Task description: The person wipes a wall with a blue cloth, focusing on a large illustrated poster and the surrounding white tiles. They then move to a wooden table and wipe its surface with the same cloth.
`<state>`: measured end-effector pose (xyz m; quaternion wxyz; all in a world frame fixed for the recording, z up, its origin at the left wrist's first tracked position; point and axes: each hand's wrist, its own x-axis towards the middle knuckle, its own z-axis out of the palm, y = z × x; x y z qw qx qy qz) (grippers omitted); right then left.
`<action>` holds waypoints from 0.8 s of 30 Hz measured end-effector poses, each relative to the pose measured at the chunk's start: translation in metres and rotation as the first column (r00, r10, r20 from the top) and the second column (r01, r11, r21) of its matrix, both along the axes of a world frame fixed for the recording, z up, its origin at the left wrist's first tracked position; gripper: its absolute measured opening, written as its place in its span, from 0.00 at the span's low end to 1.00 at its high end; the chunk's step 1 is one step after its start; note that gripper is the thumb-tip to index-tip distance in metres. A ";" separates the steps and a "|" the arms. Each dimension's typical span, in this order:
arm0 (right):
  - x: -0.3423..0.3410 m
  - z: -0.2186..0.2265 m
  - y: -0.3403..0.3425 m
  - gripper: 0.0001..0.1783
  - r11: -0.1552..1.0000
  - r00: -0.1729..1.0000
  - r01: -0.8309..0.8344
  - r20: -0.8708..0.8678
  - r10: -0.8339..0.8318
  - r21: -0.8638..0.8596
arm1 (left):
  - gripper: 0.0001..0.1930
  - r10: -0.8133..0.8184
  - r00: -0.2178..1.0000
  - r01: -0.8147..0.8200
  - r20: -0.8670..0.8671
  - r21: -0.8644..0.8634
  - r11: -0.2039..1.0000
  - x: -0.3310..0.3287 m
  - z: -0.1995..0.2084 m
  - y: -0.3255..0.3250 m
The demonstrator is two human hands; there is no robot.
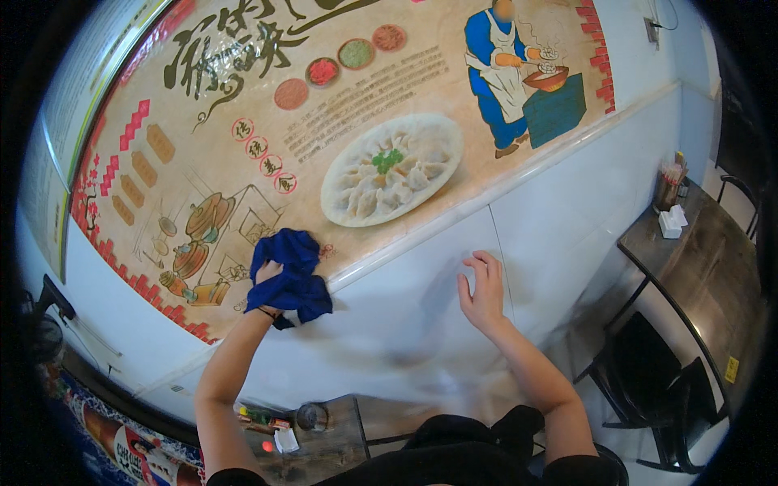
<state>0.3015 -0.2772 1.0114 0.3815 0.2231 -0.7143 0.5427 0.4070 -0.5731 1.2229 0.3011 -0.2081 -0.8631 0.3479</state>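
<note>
A dark blue cloth [301,275] is bunched under my left hand [267,275], which presses it against the lower edge of a large wall poster [292,202]. The fingers are closed on the cloth and partly covered by its folds; a dark band circles that wrist. Part of the cloth hangs over the pale ledge [405,243] below the poster. My right hand [484,290] is raised in front of the white wall panel [389,316], its fingers apart and slightly curled with nothing in them. The poster shows a plate of dumplings and a cook in an apron.
Below me a dark wooden table [340,441] bears a black cup [312,416], white napkins [286,440] and small condiments. On the right stands another dark table [689,267] with a napkin box [672,222] and a utensil holder [668,185]. Black chairs [648,364] stand beside it.
</note>
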 end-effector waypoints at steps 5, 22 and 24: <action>-0.017 0.016 0.012 0.15 0.999 0.997 -0.028 -0.068 0.025 -0.043 | 0.31 0.104 0.990 -0.124 0.092 0.243 0.962 -0.047 -0.023 0.017; -0.080 0.052 0.109 0.17 0.988 0.990 -0.050 -0.139 0.030 -0.146 | 0.23 -0.479 0.832 0.453 0.282 0.154 0.878 -0.225 -0.016 0.235; -0.079 0.066 0.114 0.18 0.984 0.972 -0.113 -0.220 0.082 -0.134 | 0.23 -0.534 0.799 0.504 0.277 0.177 0.845 -0.242 -0.019 0.248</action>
